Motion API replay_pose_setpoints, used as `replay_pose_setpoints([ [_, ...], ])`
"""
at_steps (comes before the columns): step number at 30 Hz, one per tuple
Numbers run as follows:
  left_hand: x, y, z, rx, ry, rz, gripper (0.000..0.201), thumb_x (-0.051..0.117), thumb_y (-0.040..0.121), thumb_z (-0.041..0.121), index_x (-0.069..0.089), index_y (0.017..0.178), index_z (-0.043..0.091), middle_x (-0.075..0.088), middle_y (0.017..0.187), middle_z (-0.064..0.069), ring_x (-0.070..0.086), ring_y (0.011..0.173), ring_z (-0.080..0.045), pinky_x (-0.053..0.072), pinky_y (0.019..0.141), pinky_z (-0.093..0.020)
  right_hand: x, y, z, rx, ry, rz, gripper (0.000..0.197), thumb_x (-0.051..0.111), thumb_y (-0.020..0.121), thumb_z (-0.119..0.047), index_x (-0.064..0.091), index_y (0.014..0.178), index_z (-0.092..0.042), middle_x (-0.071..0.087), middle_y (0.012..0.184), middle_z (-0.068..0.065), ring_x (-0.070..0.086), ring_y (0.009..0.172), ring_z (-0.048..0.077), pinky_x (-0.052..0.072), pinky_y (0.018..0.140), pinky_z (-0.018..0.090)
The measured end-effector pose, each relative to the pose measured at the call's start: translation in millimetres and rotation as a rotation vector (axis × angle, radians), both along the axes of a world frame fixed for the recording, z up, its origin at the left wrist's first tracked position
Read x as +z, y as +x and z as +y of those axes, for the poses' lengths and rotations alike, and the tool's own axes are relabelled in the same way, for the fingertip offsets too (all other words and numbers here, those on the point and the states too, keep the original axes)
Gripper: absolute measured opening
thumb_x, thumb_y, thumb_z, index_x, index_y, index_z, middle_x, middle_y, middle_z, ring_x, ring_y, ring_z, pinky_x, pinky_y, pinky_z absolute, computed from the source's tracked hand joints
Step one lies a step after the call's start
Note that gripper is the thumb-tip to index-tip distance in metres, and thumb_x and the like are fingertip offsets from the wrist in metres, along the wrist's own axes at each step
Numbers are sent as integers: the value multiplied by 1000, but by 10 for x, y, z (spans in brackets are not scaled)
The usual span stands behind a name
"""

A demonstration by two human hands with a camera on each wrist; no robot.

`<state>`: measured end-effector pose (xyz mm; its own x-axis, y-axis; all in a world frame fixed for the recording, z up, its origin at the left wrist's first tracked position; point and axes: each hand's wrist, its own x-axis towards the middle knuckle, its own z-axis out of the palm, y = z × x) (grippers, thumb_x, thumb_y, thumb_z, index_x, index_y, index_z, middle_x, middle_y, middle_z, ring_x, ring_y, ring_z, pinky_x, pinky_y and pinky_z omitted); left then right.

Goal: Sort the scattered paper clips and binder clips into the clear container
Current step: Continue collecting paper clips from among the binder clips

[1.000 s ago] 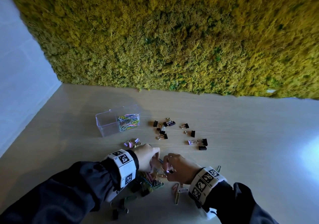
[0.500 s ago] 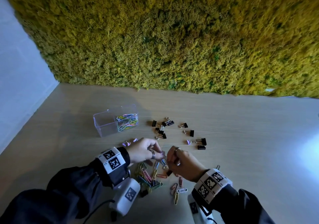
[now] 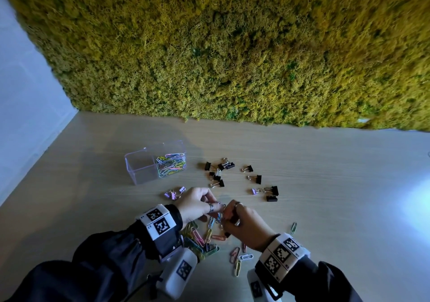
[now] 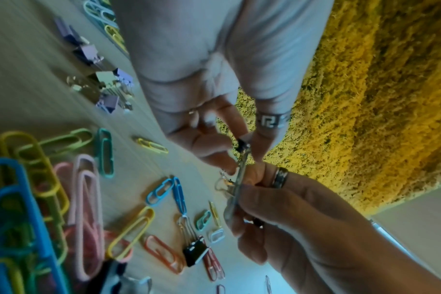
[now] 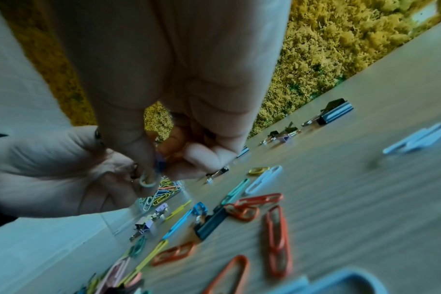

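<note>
Both hands meet just above a pile of coloured paper clips (image 3: 200, 239). My left hand (image 3: 216, 208) and my right hand (image 3: 226, 215) pinch the same small bunch of tangled clips (image 4: 237, 179) from either side. In the left wrist view a black binder clip (image 4: 242, 146) with silver wire arms shows in the bunch. In the right wrist view a pale green paper clip (image 5: 146, 180) hangs from it. The clear container (image 3: 139, 171) stands to the far left, with paper clips (image 3: 172, 164) in its right compartment and the left one bare.
Black binder clips (image 3: 220, 174) lie scattered beyond the hands, more of them (image 3: 271, 192) to the right. Purple binder clips (image 3: 174, 193) sit near the container. A lone green paper clip (image 3: 293, 227) lies right. A moss wall (image 3: 232, 57) backs the wooden table (image 3: 337, 208).
Both hands have lifted off the paper clip pile and moved slightly away from me, now holding the bunch of clips between them in the air.
</note>
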<state>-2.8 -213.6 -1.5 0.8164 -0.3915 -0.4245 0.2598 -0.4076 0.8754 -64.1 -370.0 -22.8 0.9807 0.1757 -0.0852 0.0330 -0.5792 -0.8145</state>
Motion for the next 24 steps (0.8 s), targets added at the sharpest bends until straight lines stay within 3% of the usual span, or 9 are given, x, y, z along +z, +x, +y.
replay_pose_setpoints([
  [3,12,17,0,-13,47,-58,24,68,76,1,52,63,15,60,66,-9,54,54,-14,43,42,-20,9,-9,17,-18,8,-22,35,60,77,-2,42,67,-31,55,63,-7,54,54,-5,37,54,4],
  [6,26,48,23,5,59,-104,27,69,73,-2,52,60,14,63,63,-10,60,54,-18,43,41,-20,2,-21,38,-62,7,-64,26,57,81,-5,47,70,-26,55,66,-8,53,58,0,38,57,7],
  [11,2,69,72,36,49,-127,28,74,69,-1,52,58,14,67,58,-9,70,63,-28,48,46,-26,17,52,-61,-300,117,-38,19,52,83,-19,48,68,-30,53,65,-4,49,60,16,43,61,29],
  [13,8,72,101,37,49,-112,28,75,69,1,52,59,14,70,61,-11,71,64,-27,48,46,-26,54,78,-111,-324,187,-11,11,47,77,-26,50,68,-29,54,64,-6,50,59,15,42,57,28],
  [16,101,110,94,-8,77,-110,29,74,72,4,49,63,14,72,69,-15,70,59,-23,44,43,-23,111,153,-249,-277,78,28,12,52,78,-23,51,67,-28,57,65,-7,51,59,11,43,57,27],
  [18,163,179,55,-48,162,-135,28,70,76,2,48,65,14,68,64,-8,63,47,-13,40,36,-17,148,246,-338,-239,-79,67,19,58,80,-18,51,67,-29,61,69,-6,56,62,10,48,62,24],
  [20,230,256,0,-173,326,-177,24,62,80,-2,50,68,16,62,62,1,57,48,-10,35,35,-13,179,338,-398,-225,-185,127,21,61,80,-15,52,65,-27,63,71,-4,58,65,10,49,66,23],
  [22,285,338,-33,-315,450,-187,21,56,82,-4,52,74,15,59,63,5,57,60,-15,37,41,-17,197,412,-420,-136,-229,241,25,62,82,-13,49,64,-26,61,67,-8,56,60,6,47,55,15],
  [24,303,423,-39,-373,430,-119,20,54,84,-4,49,75,13,65,60,4,60,57,-17,37,41,-17,200,459,-415,-55,-248,323,25,60,84,-13,48,67,-25,59,65,-11,53,54,2,38,41,7],
])
